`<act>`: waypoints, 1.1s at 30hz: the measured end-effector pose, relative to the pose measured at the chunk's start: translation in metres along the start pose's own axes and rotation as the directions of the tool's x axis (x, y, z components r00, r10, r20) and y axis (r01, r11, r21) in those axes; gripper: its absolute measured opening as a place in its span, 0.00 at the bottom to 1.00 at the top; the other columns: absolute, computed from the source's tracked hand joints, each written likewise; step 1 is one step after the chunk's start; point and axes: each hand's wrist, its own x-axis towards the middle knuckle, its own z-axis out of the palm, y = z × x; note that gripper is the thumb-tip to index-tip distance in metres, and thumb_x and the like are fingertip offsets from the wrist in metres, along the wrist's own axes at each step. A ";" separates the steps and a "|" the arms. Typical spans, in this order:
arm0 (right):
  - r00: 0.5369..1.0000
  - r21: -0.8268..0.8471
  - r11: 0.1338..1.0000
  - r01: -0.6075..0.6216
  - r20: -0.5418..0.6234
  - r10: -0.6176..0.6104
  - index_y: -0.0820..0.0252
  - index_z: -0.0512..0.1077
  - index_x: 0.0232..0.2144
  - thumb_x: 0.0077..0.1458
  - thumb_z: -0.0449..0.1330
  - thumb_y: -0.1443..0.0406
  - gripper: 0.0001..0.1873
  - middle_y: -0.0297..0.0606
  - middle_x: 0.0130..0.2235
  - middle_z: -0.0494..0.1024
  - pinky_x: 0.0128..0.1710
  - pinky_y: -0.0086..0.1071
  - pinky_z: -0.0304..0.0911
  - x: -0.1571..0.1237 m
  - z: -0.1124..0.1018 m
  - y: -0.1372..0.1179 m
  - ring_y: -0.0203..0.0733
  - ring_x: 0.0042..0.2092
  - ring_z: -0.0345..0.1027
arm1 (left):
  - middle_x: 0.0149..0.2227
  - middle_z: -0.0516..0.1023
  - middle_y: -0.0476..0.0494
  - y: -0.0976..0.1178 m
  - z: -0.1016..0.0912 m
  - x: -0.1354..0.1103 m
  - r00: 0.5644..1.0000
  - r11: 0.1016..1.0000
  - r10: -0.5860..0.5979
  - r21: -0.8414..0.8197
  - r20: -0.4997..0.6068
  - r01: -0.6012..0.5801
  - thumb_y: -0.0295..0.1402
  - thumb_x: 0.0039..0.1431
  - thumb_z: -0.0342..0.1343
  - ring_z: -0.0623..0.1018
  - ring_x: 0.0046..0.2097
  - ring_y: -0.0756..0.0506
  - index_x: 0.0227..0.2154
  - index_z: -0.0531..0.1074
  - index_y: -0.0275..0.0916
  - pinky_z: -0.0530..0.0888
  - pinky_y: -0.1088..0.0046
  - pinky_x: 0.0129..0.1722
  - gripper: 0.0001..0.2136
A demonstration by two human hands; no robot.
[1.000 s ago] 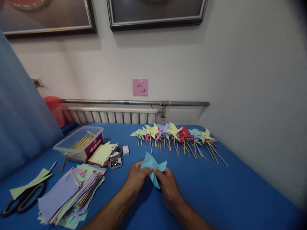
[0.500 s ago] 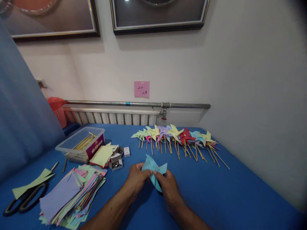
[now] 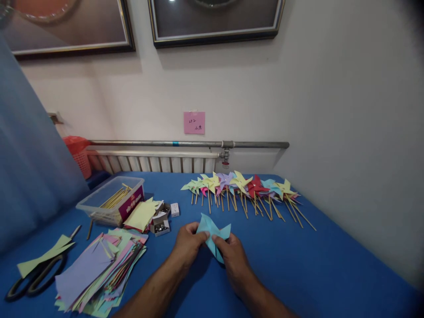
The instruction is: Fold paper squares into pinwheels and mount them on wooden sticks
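A light-blue paper pinwheel (image 3: 213, 232), folded into pointed blades, is held above the blue cloth between both hands. My left hand (image 3: 188, 243) grips its left side, thumb pressed near the centre. On the right side, my right hand (image 3: 233, 254) pinches it, with the thumb close to the middle too. The fingers behind the paper are mostly hidden, and I see no stick on this pinwheel. Beyond the hands lies a row of finished pinwheels (image 3: 255, 187) in several colours, on wooden sticks pointing towards me.
To the left stand a clear plastic box (image 3: 112, 194) of wooden sticks, yellow paper squares (image 3: 141, 215) and small open boxes of metal pins (image 3: 160, 227). Nearer are a pile of coloured paper (image 3: 89, 271) and black-handled scissors (image 3: 46, 274) under green paper. A radiator (image 3: 159, 161) lines the wall.
My left thumb has shifted slightly up and left on the paper, away from the right thumb. Both hands still hold the pinwheel in the same place. The view has moved a little.
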 end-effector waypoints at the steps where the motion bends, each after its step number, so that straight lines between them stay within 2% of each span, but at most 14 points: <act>1: 1.000 0.004 1.000 -0.001 -0.003 0.001 0.59 0.81 0.35 0.47 0.74 0.52 0.19 0.35 0.28 0.82 0.32 0.35 0.67 0.000 0.001 -0.001 0.44 0.29 0.72 | 0.20 0.74 0.50 0.001 -0.001 0.000 1.000 1.000 0.002 0.002 -0.021 -0.002 0.39 0.36 0.71 0.67 0.23 0.52 0.21 0.77 0.36 0.63 0.75 0.27 0.14; 5: 1.000 0.007 1.000 0.005 -0.022 -0.005 0.57 0.80 0.30 0.46 0.73 0.53 0.16 0.34 0.24 0.79 0.30 0.35 0.65 0.003 0.001 0.001 0.45 0.28 0.70 | 0.19 0.73 0.53 0.007 -0.006 0.002 0.992 0.999 0.032 -0.002 -0.120 -0.033 0.42 0.36 0.73 0.65 0.22 0.52 0.24 0.78 0.36 0.61 0.76 0.25 0.16; 9: 0.999 0.004 1.000 0.002 -0.035 -0.002 0.57 0.81 0.31 0.44 0.73 0.51 0.17 0.36 0.26 0.81 0.29 0.35 0.65 0.008 -0.002 0.011 0.45 0.27 0.71 | 0.19 0.71 0.54 0.012 -0.009 0.004 0.982 0.996 0.094 0.009 -0.163 -0.094 0.42 0.35 0.73 0.65 0.23 0.53 0.23 0.77 0.37 0.61 0.76 0.25 0.16; 14: 1.000 0.015 1.000 -0.014 -0.018 0.015 0.57 0.81 0.35 0.45 0.74 0.49 0.21 0.38 0.29 0.84 0.31 0.36 0.67 0.012 -0.005 0.021 0.48 0.30 0.74 | 0.20 0.72 0.53 0.011 -0.011 0.005 0.979 0.993 0.113 0.045 -0.168 -0.106 0.42 0.36 0.72 0.65 0.23 0.53 0.22 0.77 0.37 0.61 0.76 0.25 0.15; 20: 1.000 0.027 1.000 0.009 0.005 -0.009 0.53 0.74 0.24 0.48 0.72 0.51 0.16 0.32 0.21 0.76 0.30 0.36 0.65 0.010 -0.003 0.017 0.44 0.26 0.69 | 0.21 0.73 0.52 0.011 -0.009 0.002 0.969 0.973 0.207 0.128 -0.132 -0.190 0.42 0.39 0.71 0.66 0.25 0.52 0.23 0.77 0.38 0.62 0.75 0.27 0.14; 24: 1.000 -0.013 1.000 0.000 -0.005 0.000 0.54 0.74 0.24 0.48 0.70 0.53 0.14 0.31 0.22 0.76 0.29 0.35 0.64 0.004 -0.001 0.007 0.41 0.25 0.66 | 0.23 0.75 0.50 0.009 -0.009 -0.001 0.953 0.937 0.287 0.238 -0.100 -0.257 0.40 0.45 0.68 0.69 0.27 0.49 0.24 0.79 0.38 0.64 0.74 0.29 0.10; 28: 1.000 -0.032 0.999 -0.015 0.006 0.016 0.55 0.76 0.25 0.48 0.70 0.55 0.12 0.30 0.22 0.74 0.28 0.33 0.61 -0.001 0.001 -0.006 0.39 0.25 0.62 | 0.26 0.78 0.47 0.011 -0.013 -0.004 0.896 0.836 0.444 0.370 -0.024 -0.405 0.35 0.51 0.65 0.74 0.31 0.46 0.23 0.79 0.40 0.69 0.71 0.35 0.06; 31: 0.999 -0.025 0.999 -0.024 0.032 0.025 0.55 0.74 0.24 0.46 0.71 0.55 0.13 0.30 0.21 0.72 0.28 0.33 0.60 -0.002 0.002 -0.014 0.39 0.25 0.61 | 0.28 0.77 0.46 0.011 -0.015 -0.006 0.814 0.687 0.565 0.469 0.135 -0.554 0.30 0.57 0.61 0.76 0.34 0.45 0.24 0.79 0.41 0.70 0.70 0.38 0.07; 33: 0.999 -0.023 1.000 -0.015 0.049 0.016 0.55 0.75 0.24 0.46 0.71 0.55 0.13 0.29 0.20 0.71 0.28 0.33 0.58 -0.003 0.002 -0.017 0.39 0.25 0.60 | 0.30 0.78 0.45 0.009 -0.017 -0.007 0.751 0.557 0.609 0.536 0.256 -0.634 0.28 0.60 0.58 0.77 0.35 0.45 0.27 0.80 0.41 0.70 0.69 0.38 0.08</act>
